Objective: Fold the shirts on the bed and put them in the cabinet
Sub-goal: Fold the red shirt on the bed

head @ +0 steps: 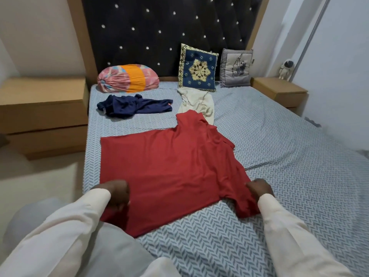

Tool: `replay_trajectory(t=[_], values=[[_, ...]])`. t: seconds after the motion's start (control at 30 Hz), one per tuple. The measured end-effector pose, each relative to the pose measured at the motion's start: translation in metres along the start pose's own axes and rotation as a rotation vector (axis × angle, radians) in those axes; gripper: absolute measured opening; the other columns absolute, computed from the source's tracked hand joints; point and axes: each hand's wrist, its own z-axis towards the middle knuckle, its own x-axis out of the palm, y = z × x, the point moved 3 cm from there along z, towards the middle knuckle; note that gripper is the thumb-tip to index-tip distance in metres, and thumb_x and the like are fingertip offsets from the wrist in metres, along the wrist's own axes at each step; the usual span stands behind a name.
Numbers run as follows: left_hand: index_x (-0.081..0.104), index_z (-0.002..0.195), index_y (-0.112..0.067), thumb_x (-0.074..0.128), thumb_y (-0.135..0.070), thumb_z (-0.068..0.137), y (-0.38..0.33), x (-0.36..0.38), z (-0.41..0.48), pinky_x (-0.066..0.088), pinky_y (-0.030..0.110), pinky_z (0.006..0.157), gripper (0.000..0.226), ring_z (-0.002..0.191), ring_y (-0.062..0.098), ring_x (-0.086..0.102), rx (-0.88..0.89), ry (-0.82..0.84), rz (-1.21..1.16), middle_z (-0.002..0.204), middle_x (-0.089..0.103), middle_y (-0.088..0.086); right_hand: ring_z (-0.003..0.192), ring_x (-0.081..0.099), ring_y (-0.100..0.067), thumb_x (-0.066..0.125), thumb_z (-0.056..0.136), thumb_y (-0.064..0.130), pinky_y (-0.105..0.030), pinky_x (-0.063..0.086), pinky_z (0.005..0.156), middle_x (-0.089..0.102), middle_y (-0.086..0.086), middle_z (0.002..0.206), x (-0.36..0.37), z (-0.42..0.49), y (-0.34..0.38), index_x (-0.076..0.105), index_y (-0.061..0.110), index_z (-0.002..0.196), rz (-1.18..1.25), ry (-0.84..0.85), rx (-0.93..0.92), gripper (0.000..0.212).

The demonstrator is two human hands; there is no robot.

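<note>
A red shirt (173,170) lies spread flat on the bed (279,156), collar toward the right. My left hand (116,193) grips its near-left hem with curled fingers. My right hand (260,189) grips the near sleeve by the shoulder. Further back a crumpled navy shirt (129,106) lies at the left. A cream shirt (197,102) lies bunched just beyond the red one. No cabinet is in view.
A pink and orange bolster (127,77), a blue patterned cushion (198,68) and a grey cushion (235,67) lean against the dark headboard. Wooden bedside units (44,108) (279,91) flank the bed. An astronaut figure (286,69) stands on the right one.
</note>
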Motion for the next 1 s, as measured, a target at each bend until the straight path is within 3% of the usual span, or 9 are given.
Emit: replay_trajectory(t=[0.03, 0.1, 0.17, 0.27, 0.37, 0.5, 0.63, 0.83, 1.0], values=[[0.073, 0.097, -0.013, 0.069, -0.022, 0.083, -0.008, -0.009, 0.006, 0.055, 0.023, 0.058, 0.017, 0.071, 0.017, 0.073, 0.044, -0.073, -0.033, 0.097, 0.076, 0.01, 0.105, 0.064, -0.035, 0.064, 0.068, 0.05, -0.041, 0.052, 0.09, 0.067, -0.018, 0.115, -0.004, -0.001, -0.005, 0.065, 0.006, 0.11, -0.048, -0.114, 0.045, 0.061], [0.063, 0.126, -0.018, 0.068, -0.027, 0.086, -0.034, -0.023, 0.015, 0.053, 0.025, 0.083, 0.042, 0.108, 0.024, 0.067, 0.114, -0.226, 0.031, 0.123, 0.068, 0.01, 0.128, 0.048, -0.039, 0.065, 0.082, 0.047, -0.047, 0.041, 0.104, 0.052, -0.018, 0.136, 0.006, 0.002, -0.022, 0.055, 0.007, 0.129, -0.141, -0.175, 0.082, 0.062], [0.043, 0.147, -0.021, 0.069, -0.035, 0.087, -0.067, -0.021, 0.027, 0.04, 0.026, 0.105, 0.067, 0.132, 0.026, 0.049, 0.173, -0.273, 0.04, 0.146, 0.049, 0.011, 0.129, 0.047, -0.038, 0.071, 0.081, 0.045, -0.049, 0.041, 0.105, 0.05, -0.018, 0.138, 0.021, 0.003, -0.026, 0.05, 0.008, 0.132, -0.129, -0.147, 0.098, 0.066], [0.021, 0.156, -0.028, 0.072, -0.044, 0.083, -0.1, 0.007, 0.051, 0.029, 0.039, 0.117, 0.091, 0.145, 0.035, 0.026, 0.184, -0.215, 0.044, 0.162, 0.016, 0.015, 0.117, 0.061, -0.037, 0.072, 0.073, 0.038, -0.045, 0.049, 0.1, 0.064, -0.019, 0.124, 0.027, 0.009, -0.029, 0.06, 0.009, 0.12, 0.026, -0.104, 0.078, 0.056], [0.007, 0.157, -0.036, 0.071, -0.051, 0.08, -0.107, 0.031, 0.058, 0.024, 0.053, 0.117, 0.101, 0.149, 0.038, 0.012, 0.154, -0.216, 0.169, 0.165, 0.002, 0.009, 0.115, 0.062, -0.038, 0.072, 0.08, 0.035, -0.036, 0.048, 0.097, 0.067, -0.021, 0.121, 0.006, 0.007, -0.025, 0.067, 0.007, 0.117, 0.112, -0.083, 0.075, 0.046], [0.004, 0.156, -0.038, 0.072, -0.063, 0.071, -0.103, 0.03, 0.061, 0.033, 0.053, 0.111, 0.111, 0.144, 0.035, 0.019, 0.153, -0.306, 0.235, 0.162, 0.012, 0.005, 0.118, 0.059, -0.041, 0.065, 0.082, 0.029, -0.038, 0.046, 0.096, 0.063, -0.025, 0.126, -0.03, 0.021, -0.049, 0.063, 0.004, 0.12, 0.148, -0.217, 0.18, 0.045], [0.004, 0.156, -0.039, 0.076, -0.065, 0.063, -0.104, 0.024, 0.062, 0.039, 0.05, 0.106, 0.12, 0.14, 0.034, 0.022, 0.167, -0.314, 0.239, 0.158, 0.016, 0.005, 0.115, 0.063, -0.037, 0.064, 0.064, 0.049, -0.04, 0.051, 0.098, 0.064, -0.021, 0.126, -0.02, 0.045, -0.067, 0.061, 0.005, 0.124, 0.023, -0.111, 0.245, 0.075], [0.004, 0.156, -0.038, 0.074, -0.07, 0.063, -0.103, 0.01, 0.071, 0.04, 0.049, 0.107, 0.121, 0.143, 0.035, 0.021, 0.148, -0.283, 0.189, 0.159, 0.015, 0.004, 0.111, 0.063, -0.037, 0.053, 0.079, 0.033, -0.044, 0.048, 0.097, 0.069, -0.016, 0.115, -0.01, 0.078, -0.013, 0.07, 0.013, 0.095, 0.101, -0.197, 0.077, 0.031], [0.023, 0.153, -0.031, 0.072, -0.068, 0.068, -0.109, -0.011, 0.085, 0.044, 0.045, 0.103, 0.105, 0.136, 0.033, 0.033, 0.104, -0.301, 0.125, 0.147, 0.033, 0.005, 0.119, 0.057, -0.037, 0.061, 0.087, 0.04, -0.044, 0.045, 0.101, 0.065, -0.013, 0.124, 0.004, 0.126, 0.016, 0.071, 0.026, 0.108, 0.048, -0.154, -0.024, 0.026]])
